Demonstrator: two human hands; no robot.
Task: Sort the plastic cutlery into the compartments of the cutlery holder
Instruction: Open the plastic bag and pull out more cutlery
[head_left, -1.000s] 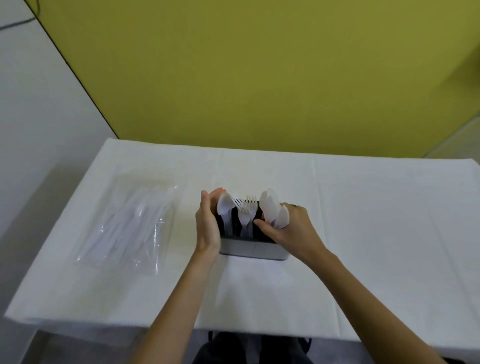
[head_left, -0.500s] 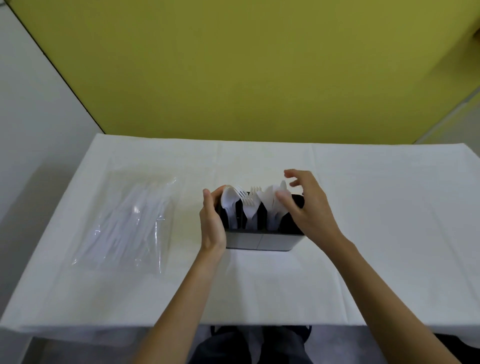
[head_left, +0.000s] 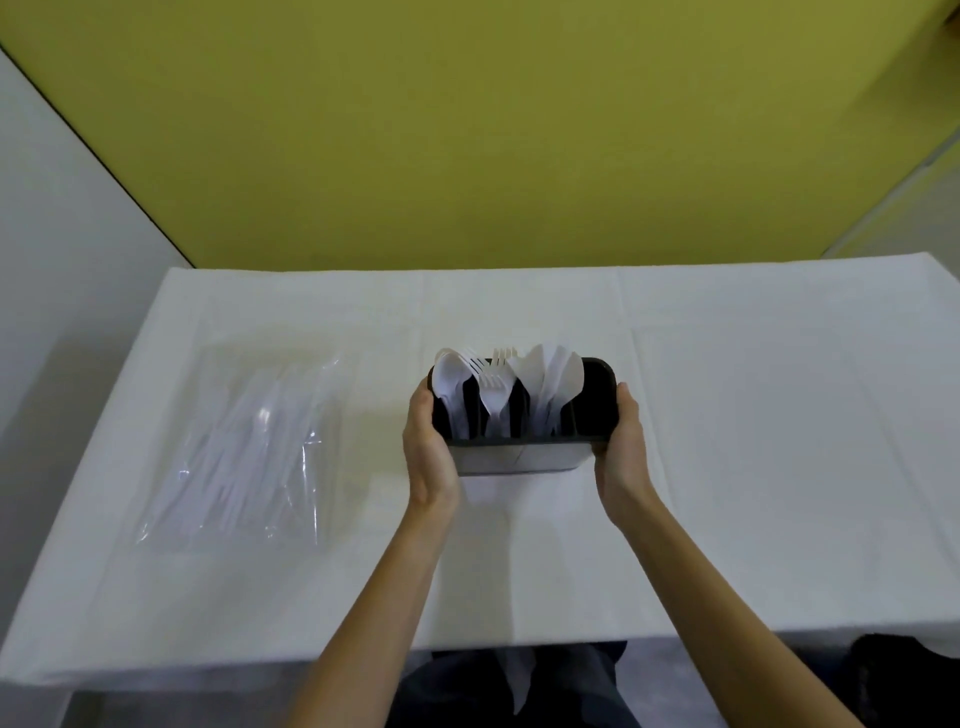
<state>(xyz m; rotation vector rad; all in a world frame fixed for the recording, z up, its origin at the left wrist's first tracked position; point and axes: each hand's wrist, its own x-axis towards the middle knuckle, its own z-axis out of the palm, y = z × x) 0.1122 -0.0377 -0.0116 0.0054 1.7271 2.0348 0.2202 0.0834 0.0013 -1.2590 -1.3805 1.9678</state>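
Dark, oblong plastic cutlery holder (head_left: 524, 457) at centre frame, resting on the white-clothed desk (head_left: 753, 467). White plastic spoons (head_left: 448, 379) upright in its leftmost compartment, white plastic forks (head_left: 491, 389) in the next, white plastic knives (head_left: 558, 376) right of those; rightmost compartment dark inside. Left hand (head_left: 428, 447) clamped against the holder's left end, right hand (head_left: 621, 447) clamped against its right end. Clear plastic bag of white cutlery (head_left: 244, 447) flat at left of frame, well apart. Yellow-green wall (head_left: 467, 130) across the top.
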